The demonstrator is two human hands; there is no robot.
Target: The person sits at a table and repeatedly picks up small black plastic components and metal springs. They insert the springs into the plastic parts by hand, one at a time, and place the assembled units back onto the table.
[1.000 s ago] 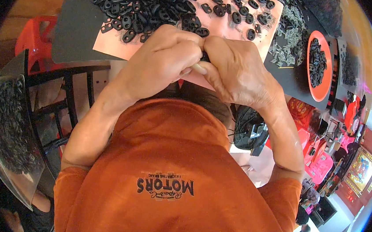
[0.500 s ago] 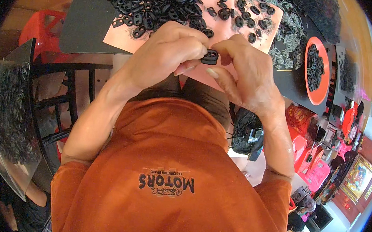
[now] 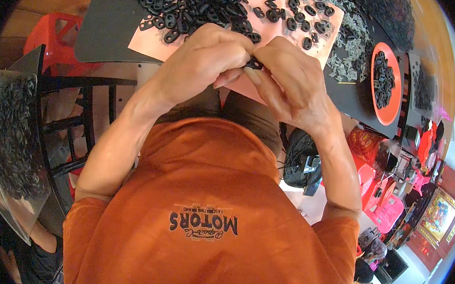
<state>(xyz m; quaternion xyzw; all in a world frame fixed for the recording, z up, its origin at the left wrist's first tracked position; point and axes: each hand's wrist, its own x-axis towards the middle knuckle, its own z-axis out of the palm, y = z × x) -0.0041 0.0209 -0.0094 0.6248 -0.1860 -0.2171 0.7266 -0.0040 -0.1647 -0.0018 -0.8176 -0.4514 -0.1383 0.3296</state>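
Observation:
Over the near edge of the pink sheet (image 3: 280, 35), both my hands meet around a small black cord lock (image 3: 254, 63). My left hand (image 3: 207, 59) is closed on its left end, with the fingers curled in. From the other side, my right hand (image 3: 295, 80) pinches it between thumb and index finger. Most of the cord lock is covered by the fingertips. Beyond my left hand lies a big heap of black cord locks (image 3: 188, 3). Several loose ones (image 3: 297, 23) lie spread on the sheet beyond my right hand.
Small metal springs (image 3: 349, 50) lie piled right of the sheet. An orange-red dish (image 3: 398, 92) of black parts stands on the dark table (image 3: 107, 29) at right. A red chair (image 3: 45, 31) is at left, near a clear bag of black parts (image 3: 19, 145); part of another person shows lower left.
My right hand has come left and closed its thumb and fingers on the cord lock, which was more exposed before. My left hand has barely moved.

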